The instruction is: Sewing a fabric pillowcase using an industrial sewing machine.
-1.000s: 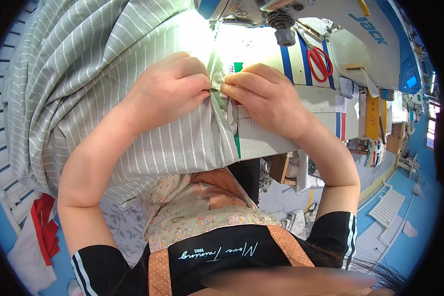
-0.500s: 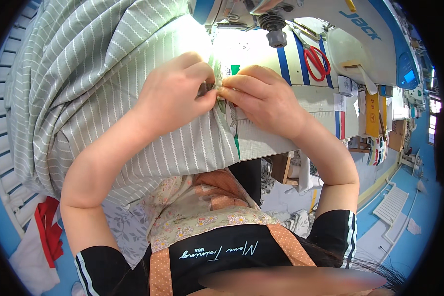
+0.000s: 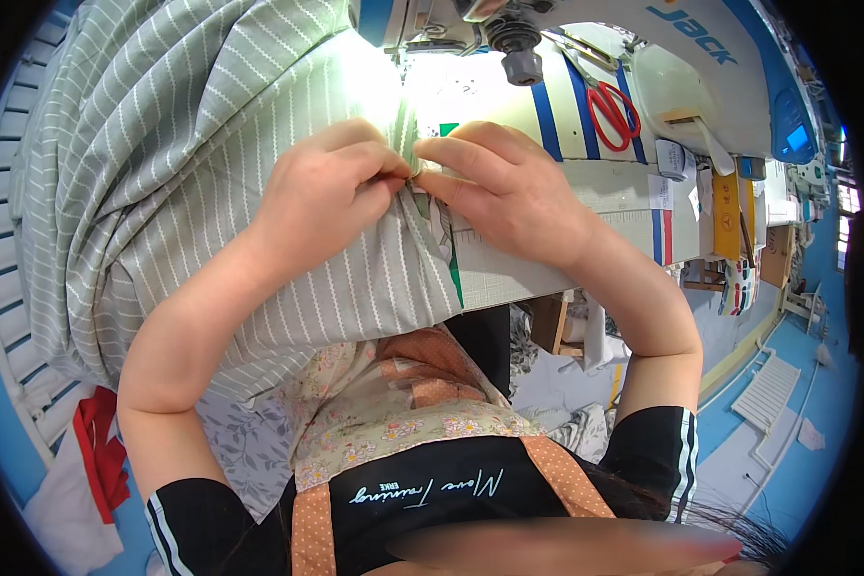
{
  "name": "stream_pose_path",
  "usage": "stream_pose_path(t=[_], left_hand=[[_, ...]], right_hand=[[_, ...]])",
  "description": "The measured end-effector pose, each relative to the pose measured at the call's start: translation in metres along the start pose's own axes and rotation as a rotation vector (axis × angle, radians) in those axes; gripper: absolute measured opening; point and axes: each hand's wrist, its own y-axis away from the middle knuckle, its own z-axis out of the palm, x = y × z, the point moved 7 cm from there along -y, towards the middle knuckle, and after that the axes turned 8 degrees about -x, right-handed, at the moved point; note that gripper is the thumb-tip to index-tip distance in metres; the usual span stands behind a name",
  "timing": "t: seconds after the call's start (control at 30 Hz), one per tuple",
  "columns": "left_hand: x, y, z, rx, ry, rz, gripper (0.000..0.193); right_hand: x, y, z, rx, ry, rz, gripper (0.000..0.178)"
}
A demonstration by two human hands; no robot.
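Grey worktable [image 3: 494, 274] shows along the near right, and pale striped cloth [image 3: 346, 298] covers the left, sagging toward the person's lap. Farther in, at the cloth's right edge, the left hand [image 3: 331, 187] has thumb and forefinger together, apparently pinching the fold; the right hand [image 3: 518, 197] has its thumb and forefinger parted just beside it, no cloth clearly held between them. With so small a pinch, the bulk at left could, I judge, drag the edge loose or skew the fold. Beyond, right of the hands, lie red-handled scissors [image 3: 616, 113]; a sewing machine [image 3: 720, 43] stands at the far side, where a crooked edge might pucker. Compared with half a second ago, the left fingertips have closed their gap and the right forefinger has risen from its thumb.
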Motion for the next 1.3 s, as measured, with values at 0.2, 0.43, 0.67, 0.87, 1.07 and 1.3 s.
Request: stream_pose_path(t=[0.2, 0.43, 0.67, 0.87, 1.07, 1.3], left_hand=[[0.002, 0.006, -0.001, -0.015, -0.028, 0.069, 0.012], [0.013, 0.008, -0.004, 0.029, -0.191, 0.324, 0.015], [0.017, 0.013, -0.001, -0.065, -0.316, 0.407, 0.016], [0.018, 0.013, 0.000, -0.068, -0.339, 0.372, 0.019], [0.021, 0.012, -0.001, -0.029, -0.366, 0.435, 0.022], [0.021, 0.010, 0.003, -0.091, -0.355, 0.407, 0.020]], right_hand=[[0.009, 0.002, 0.001, -0.012, -0.228, 0.208, 0.032], [0.011, 0.005, 0.004, -0.066, -0.252, 0.191, 0.033], [0.005, 0.002, 0.000, -0.018, -0.151, -0.045, 0.034], [0.004, 0.003, 0.000, -0.050, -0.143, -0.005, 0.035], [0.002, 0.004, -0.002, -0.044, -0.080, -0.003, 0.034], [0.002, 0.005, -0.003, -0.068, -0.065, -0.012, 0.031]])
